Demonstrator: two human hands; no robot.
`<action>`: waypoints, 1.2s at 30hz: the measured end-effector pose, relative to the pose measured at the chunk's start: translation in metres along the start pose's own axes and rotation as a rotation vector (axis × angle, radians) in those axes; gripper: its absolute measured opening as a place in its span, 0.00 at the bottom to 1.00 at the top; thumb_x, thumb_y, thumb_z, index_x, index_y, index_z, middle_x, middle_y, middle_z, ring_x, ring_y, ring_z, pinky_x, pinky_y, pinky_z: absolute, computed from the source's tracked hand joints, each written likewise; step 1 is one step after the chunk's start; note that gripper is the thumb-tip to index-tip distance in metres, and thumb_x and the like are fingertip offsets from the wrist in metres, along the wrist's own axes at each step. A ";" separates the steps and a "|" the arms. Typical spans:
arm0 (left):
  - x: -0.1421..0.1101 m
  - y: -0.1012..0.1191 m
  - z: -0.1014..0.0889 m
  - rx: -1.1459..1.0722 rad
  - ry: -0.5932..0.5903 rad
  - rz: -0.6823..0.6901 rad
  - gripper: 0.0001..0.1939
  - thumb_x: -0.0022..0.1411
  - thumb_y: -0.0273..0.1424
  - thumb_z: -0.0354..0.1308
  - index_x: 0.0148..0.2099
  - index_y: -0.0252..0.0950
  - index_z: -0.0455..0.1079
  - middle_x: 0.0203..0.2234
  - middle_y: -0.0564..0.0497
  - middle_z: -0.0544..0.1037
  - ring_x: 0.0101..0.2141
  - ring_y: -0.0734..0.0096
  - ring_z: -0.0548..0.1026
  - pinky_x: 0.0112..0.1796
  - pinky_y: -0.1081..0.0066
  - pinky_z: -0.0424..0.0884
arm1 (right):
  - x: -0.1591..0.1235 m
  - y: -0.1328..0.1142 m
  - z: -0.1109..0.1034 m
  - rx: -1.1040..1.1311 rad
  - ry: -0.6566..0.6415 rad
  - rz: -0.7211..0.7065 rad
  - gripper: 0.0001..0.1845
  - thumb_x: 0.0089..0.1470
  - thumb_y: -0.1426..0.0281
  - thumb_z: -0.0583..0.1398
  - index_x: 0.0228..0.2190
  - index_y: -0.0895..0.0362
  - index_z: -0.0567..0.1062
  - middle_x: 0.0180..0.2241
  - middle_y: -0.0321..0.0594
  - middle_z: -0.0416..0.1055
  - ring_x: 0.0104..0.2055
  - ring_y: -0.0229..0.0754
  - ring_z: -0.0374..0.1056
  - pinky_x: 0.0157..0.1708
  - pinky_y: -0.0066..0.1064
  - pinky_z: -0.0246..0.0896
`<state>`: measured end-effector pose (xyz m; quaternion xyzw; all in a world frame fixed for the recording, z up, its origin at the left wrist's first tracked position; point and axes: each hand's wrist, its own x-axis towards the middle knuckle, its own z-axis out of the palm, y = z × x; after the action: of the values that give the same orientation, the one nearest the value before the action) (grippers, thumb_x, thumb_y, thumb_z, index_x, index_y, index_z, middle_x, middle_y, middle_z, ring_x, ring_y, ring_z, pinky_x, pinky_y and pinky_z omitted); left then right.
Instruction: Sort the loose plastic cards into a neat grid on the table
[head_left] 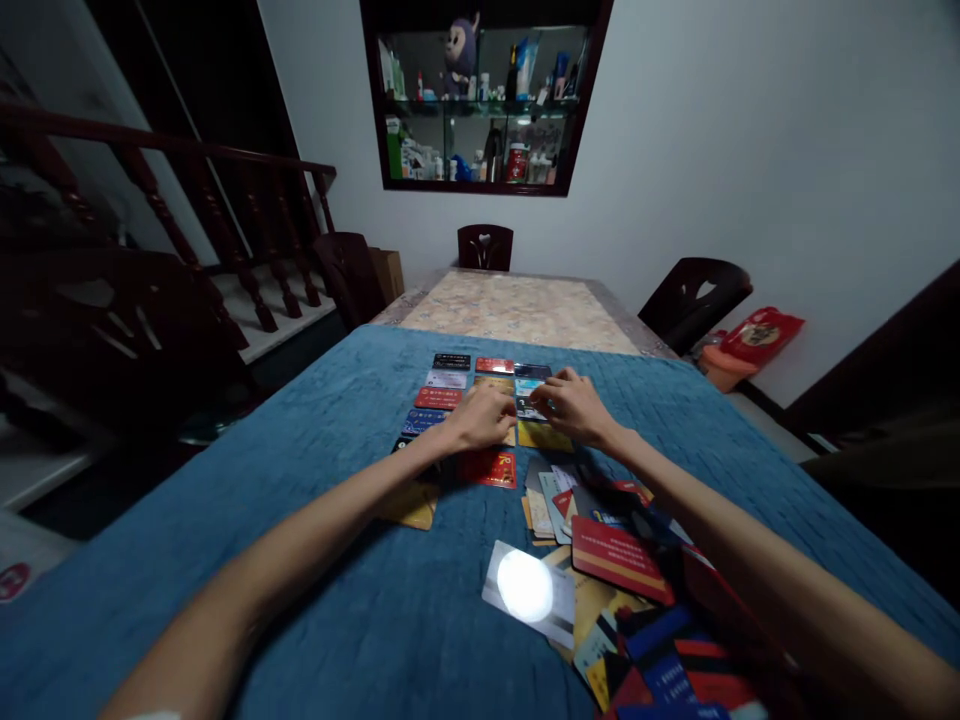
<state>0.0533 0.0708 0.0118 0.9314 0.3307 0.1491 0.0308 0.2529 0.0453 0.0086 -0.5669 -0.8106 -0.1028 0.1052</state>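
Note:
Three columns of bank-style cards lie on a blue cloth. My left hand (481,415) rests over the middle column with curled fingers. What is under its fingertips is hidden. My right hand (576,405) holds the right edge of a dark card (529,407) with white marks in the right column. Just above this is a light blue card (527,387), and just below it a yellow card (544,436). A red card (487,468) ends the middle column. The left column includes a red card (438,398), a blue card (424,420) and a yellow card (412,504).
A loose heap of cards, with a red card (619,555) on top, spreads under my right forearm. A shiny silver card (529,590) lies at its left edge. Beyond the cloth (315,440) is the patterned tabletop (517,305). Chairs (697,290) surround the table.

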 end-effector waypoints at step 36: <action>-0.041 0.109 0.014 -0.129 -0.327 -0.140 0.16 0.68 0.38 0.49 0.49 0.33 0.69 0.47 0.38 0.77 0.50 0.49 0.73 0.49 0.55 0.66 | -0.149 -0.024 0.007 0.337 0.061 0.026 0.14 0.64 0.63 0.54 0.43 0.53 0.77 0.43 0.46 0.72 0.43 0.46 0.66 0.46 0.40 0.64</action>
<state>0.0935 -0.0396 0.0053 0.9141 0.3748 0.0143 0.1542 0.2803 -0.0947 -0.0426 -0.5484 -0.8053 0.0188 0.2246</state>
